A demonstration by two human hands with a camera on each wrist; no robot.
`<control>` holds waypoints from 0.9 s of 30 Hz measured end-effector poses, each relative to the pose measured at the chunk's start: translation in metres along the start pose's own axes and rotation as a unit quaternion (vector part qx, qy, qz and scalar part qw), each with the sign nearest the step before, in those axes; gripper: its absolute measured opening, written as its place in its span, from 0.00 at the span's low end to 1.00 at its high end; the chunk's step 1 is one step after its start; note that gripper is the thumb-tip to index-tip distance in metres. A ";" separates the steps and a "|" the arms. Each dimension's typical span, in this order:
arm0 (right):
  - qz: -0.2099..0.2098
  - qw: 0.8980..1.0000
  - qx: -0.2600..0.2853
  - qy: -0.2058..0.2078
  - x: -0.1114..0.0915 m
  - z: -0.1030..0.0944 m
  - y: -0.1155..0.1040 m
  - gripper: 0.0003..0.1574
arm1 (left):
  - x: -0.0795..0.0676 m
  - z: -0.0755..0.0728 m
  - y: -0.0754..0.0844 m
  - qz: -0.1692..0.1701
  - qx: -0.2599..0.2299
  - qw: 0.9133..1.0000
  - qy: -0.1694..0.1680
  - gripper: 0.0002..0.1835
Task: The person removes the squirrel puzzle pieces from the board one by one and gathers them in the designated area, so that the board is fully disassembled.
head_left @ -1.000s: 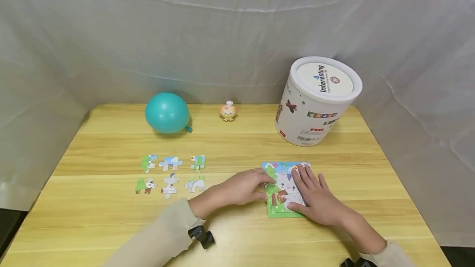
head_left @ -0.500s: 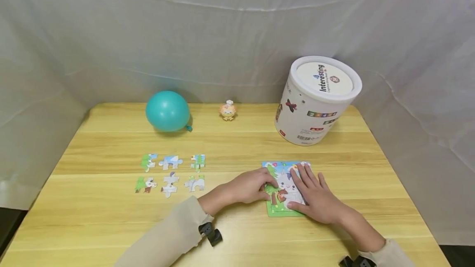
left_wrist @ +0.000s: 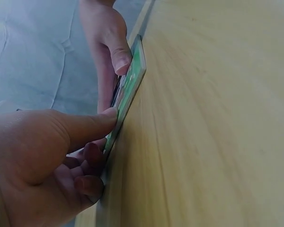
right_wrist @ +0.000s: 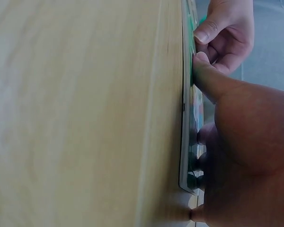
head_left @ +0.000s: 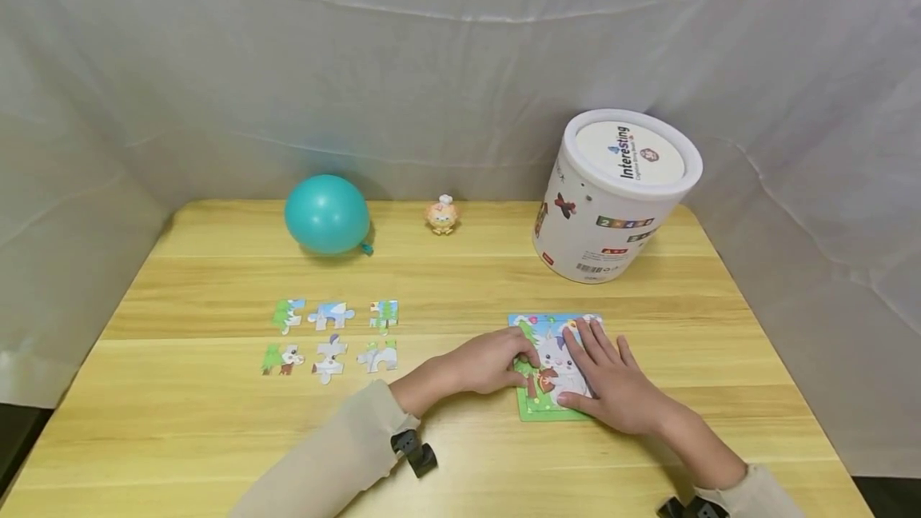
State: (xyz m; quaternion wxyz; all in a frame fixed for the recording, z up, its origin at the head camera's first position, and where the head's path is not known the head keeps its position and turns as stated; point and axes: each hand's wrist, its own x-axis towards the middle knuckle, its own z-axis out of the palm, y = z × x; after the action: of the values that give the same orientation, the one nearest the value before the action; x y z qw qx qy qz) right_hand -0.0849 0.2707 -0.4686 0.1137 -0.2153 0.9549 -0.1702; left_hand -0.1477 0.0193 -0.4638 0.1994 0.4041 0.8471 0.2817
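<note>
A square picture puzzle (head_left: 550, 404) with a white cartoon animal and a green and blue border lies on the wooden table. My right hand (head_left: 619, 390) rests on its right side with fingers stretched out. At its left side, my left hand (head_left: 489, 362) has bent fingers, and its fingertips and thumb touch the picture. In the left wrist view, the left thumb (left_wrist: 92, 127) presses on the puzzle's face (left_wrist: 128, 87) near the edge. Whether those fingers pinch a piece is hidden. Loose jigsaw pieces (head_left: 331, 358) lie in two rows to the left.
A teal balloon (head_left: 327, 214) sits at the back left. Near the back middle stands a small figurine (head_left: 442, 216) with a white hat. A large white lidded tub (head_left: 612, 198) is at the back right. Grey cloth (head_left: 446, 62) hangs behind and around the table (head_left: 216, 438).
My left hand has moved a little to the right, further onto the picture, with its fingers more bent. My right hand stays in place, and the loose pieces have not moved.
</note>
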 end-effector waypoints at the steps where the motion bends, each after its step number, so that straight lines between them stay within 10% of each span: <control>1: 0.003 1.000 0.000 -0.004 0.000 0.000 0.000 0.60 | 0.000 0.000 0.000 0.000 -0.001 1.000 -0.001 0.11; 27: 0.006 1.000 -0.001 -0.008 0.000 -0.002 -0.002 0.60 | 0.003 0.000 -0.009 0.016 -0.134 0.991 -0.010 0.07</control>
State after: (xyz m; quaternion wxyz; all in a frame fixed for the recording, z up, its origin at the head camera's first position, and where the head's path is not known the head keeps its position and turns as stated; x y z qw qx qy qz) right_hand -0.0850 0.2693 -0.4656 0.1220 -0.2106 0.9555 -0.1666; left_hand -0.1541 0.0173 -0.4700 0.2553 0.3902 0.7930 0.3921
